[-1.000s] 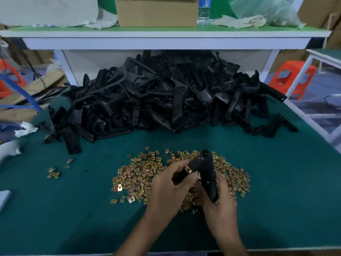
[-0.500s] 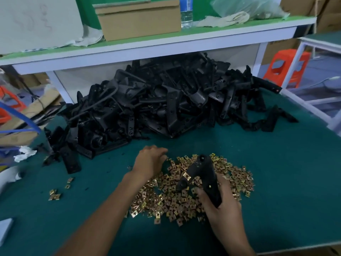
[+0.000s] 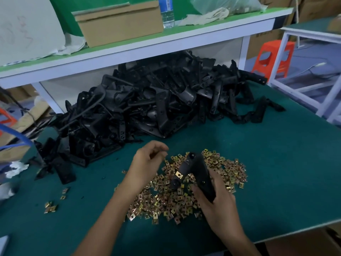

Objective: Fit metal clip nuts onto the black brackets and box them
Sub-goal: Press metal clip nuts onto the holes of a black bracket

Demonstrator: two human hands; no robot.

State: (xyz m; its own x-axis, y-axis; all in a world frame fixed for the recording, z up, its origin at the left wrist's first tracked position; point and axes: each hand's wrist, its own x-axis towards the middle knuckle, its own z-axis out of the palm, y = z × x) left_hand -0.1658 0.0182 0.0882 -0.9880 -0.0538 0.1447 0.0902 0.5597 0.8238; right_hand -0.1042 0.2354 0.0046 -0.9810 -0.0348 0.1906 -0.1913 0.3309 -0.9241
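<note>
My right hand point(image 3: 219, 204) grips a black bracket point(image 3: 202, 174) by its lower end and holds it tilted over a spread heap of gold clip nuts point(image 3: 166, 206). One gold nut point(image 3: 178, 174) sits on the bracket's left arm. Just left of the bracket and above the heap's far-left edge, my left hand point(image 3: 147, 161) hovers with its fingers curled. Whether it pinches a nut is hidden. A big pile of loose black brackets point(image 3: 147, 104) lies behind, under the shelf.
The green table mat point(image 3: 276, 163) ends at a near edge on the right. A few stray nuts point(image 3: 50, 207) lie at the left. On the shelf above stand a cardboard box point(image 3: 120, 23) and a water bottle point(image 3: 167, 12). An orange stool point(image 3: 273, 56) stands at the right.
My left hand let go of the bracket, went left and away to the heap's far edge, and now has lifted slightly. My right hand kept the bracket. The view tilted.
</note>
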